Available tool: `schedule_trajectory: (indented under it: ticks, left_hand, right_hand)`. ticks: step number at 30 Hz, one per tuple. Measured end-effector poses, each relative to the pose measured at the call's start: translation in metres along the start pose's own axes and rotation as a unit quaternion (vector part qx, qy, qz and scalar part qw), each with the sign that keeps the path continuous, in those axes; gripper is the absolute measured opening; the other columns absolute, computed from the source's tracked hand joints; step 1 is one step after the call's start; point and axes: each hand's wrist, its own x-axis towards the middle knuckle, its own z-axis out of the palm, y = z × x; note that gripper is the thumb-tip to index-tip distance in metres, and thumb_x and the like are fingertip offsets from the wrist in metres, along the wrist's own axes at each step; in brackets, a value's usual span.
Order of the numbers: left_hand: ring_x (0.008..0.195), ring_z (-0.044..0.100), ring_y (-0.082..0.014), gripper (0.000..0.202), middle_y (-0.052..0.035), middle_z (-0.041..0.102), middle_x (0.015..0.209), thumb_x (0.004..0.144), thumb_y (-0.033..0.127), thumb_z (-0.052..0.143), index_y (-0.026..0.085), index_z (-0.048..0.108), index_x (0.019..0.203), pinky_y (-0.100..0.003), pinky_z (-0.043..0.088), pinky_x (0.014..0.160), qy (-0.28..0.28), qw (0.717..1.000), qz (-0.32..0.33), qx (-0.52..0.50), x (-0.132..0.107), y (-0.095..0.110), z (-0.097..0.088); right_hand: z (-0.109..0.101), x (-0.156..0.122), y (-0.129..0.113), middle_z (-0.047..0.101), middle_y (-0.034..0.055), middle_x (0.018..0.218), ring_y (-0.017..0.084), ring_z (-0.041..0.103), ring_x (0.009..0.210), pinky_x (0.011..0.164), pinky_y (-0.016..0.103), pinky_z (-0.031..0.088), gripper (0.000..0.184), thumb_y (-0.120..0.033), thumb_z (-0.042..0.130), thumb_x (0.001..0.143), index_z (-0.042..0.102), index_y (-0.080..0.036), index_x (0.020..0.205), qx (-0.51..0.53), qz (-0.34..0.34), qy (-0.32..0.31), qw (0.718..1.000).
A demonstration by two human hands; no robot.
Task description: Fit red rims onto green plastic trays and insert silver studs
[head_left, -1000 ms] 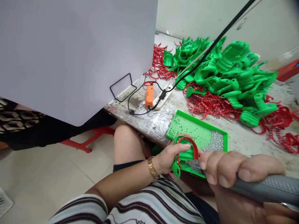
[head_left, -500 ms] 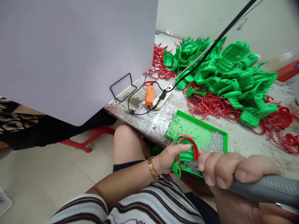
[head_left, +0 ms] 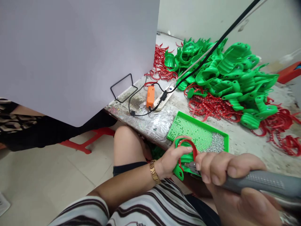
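Observation:
My left hand (head_left: 172, 157) is closed around a green plastic piece (head_left: 179, 172), its thumb pressed over a curved red strip (head_left: 193, 147) that lies against the green part. In my right hand (head_left: 225, 169) is a grey electric screwdriver (head_left: 263, 180), gripped along its body. Its tip meets the red strip and green piece near their lower end; the exact contact point is too small to make out. Just beyond both hands sits a green perforated tray (head_left: 192, 128) with many small silver screws (head_left: 216, 142) gathered at its right end.
A heap of green plastic parts (head_left: 235, 72) and piles of red strips (head_left: 211, 105) cover the back of the table. An orange adapter (head_left: 150, 96) and white power strip (head_left: 164, 99) lie left of the tray. A grey panel (head_left: 77, 56) stands at left; a black cable (head_left: 216, 45) slants overhead.
My right hand and the screwdriver have shifted slightly left. The green piece and red strip have tilted a little in my left hand, while the tip stays at the same place.

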Motion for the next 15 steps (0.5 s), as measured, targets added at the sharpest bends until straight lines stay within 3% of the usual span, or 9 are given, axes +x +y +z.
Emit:
schedule_trajectory:
  ticks: [3, 9, 13, 15]
  left_hand:
    - [0.062, 0.054, -0.0074, 0.047, 0.0047, 0.058, 0.071, 0.063, 0.026, 0.07, 0.017, 0.051, 0.106, -0.021, 0.044, 0.071, 0.027, 1.0, 0.005, -0.004, 0.0, -0.002, -0.001]
    - [0.054, 0.05, -0.0062, 0.04, 0.0056, 0.056, 0.063, 0.064, 0.027, 0.069, 0.016, 0.057, 0.1, -0.02, 0.043, 0.065, 0.043, 0.999, -0.024, -0.018, 0.004, -0.008, -0.002]
    - [0.051, 0.054, -0.0116, 0.025, -0.0012, 0.059, 0.06, 0.063, 0.026, 0.063, 0.011, 0.059, 0.082, -0.025, 0.046, 0.061, 0.008, 0.984, -0.177, -0.01, 0.001, -0.017, -0.02]
    - [0.056, 0.061, -0.0197, 0.022, -0.0087, 0.063, 0.065, 0.065, 0.025, 0.057, 0.008, 0.06, 0.078, -0.032, 0.049, 0.061, 0.045, 0.957, -0.285, 0.008, -0.004, -0.023, -0.043]
  right_hand:
    - [0.002, 0.002, 0.004, 0.044, -0.002, 0.061, 0.011, 0.052, 0.057, 0.061, 0.03, 0.045, 0.021, -0.034, 0.053, 0.087, 0.041, -0.017, 0.083, 0.023, -0.024, 0.017, 0.999]
    - [0.004, 0.007, 0.011, 0.044, -0.0025, 0.061, 0.01, 0.052, 0.056, 0.061, 0.03, 0.044, 0.021, -0.035, 0.052, 0.087, 0.041, -0.017, 0.083, 0.022, -0.037, -0.02, 0.999]
    - [-0.007, 0.007, 0.014, 0.044, -0.0031, 0.06, 0.01, 0.05, 0.052, 0.056, 0.027, 0.041, 0.029, -0.044, 0.057, 0.083, 0.044, -0.018, 0.084, 0.067, -0.004, -0.038, 0.997]
    - [-0.023, 0.005, 0.011, 0.044, -0.0033, 0.059, 0.01, 0.049, 0.051, 0.056, 0.028, 0.042, 0.032, -0.048, 0.059, 0.081, 0.047, -0.019, 0.083, 0.061, -0.005, 0.019, 0.998]
